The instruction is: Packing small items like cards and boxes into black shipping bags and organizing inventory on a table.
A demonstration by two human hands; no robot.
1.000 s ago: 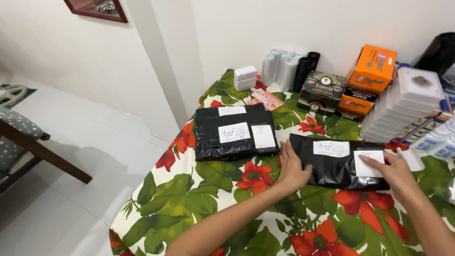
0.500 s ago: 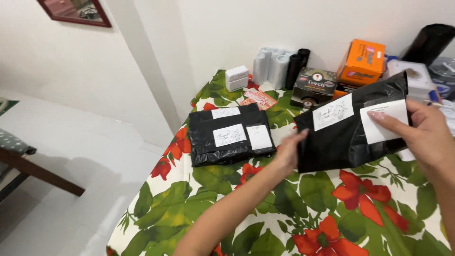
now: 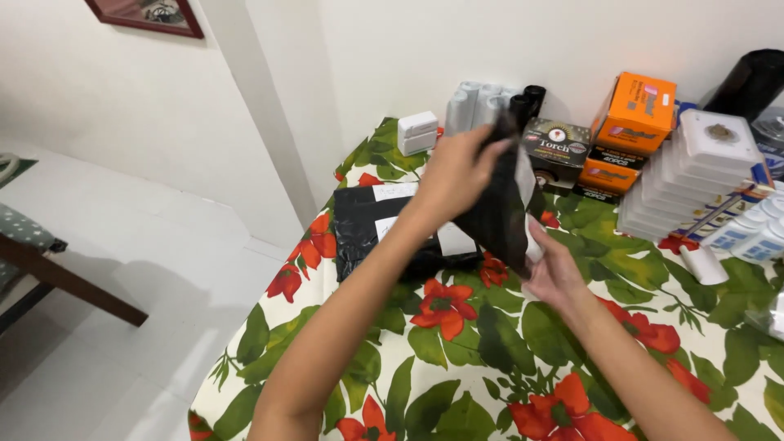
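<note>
Over the floral tablecloth (image 3: 490, 351), left hand (image 3: 457, 175) and right hand (image 3: 555, 273) fingers clamp a black parcel (image 3: 498, 216).

**Around the flowered table**

A tablecloth printed with green leaves and red flowers (image 3: 482, 359) covers the table. At about eleven o'clock on it lies a stack of flat black plastic mailer bags with white paper labels (image 3: 363, 229). Toward twelve o'clock stand a small white plastic box (image 3: 417, 132), a row of pale grey rolls (image 3: 469, 106) and two black cylinders (image 3: 529, 102). At one o'clock an orange cardboard box (image 3: 637, 110) rests on dark printed cartons (image 3: 563, 147). At two o'clock rises a stack of white lidded plastic containers (image 3: 694, 175). A dark-framed picture (image 3: 147, 15) hangs on the white wall at ten o'clock; a wooden chair leg (image 3: 69, 282) crosses the pale floor at nine.
</note>
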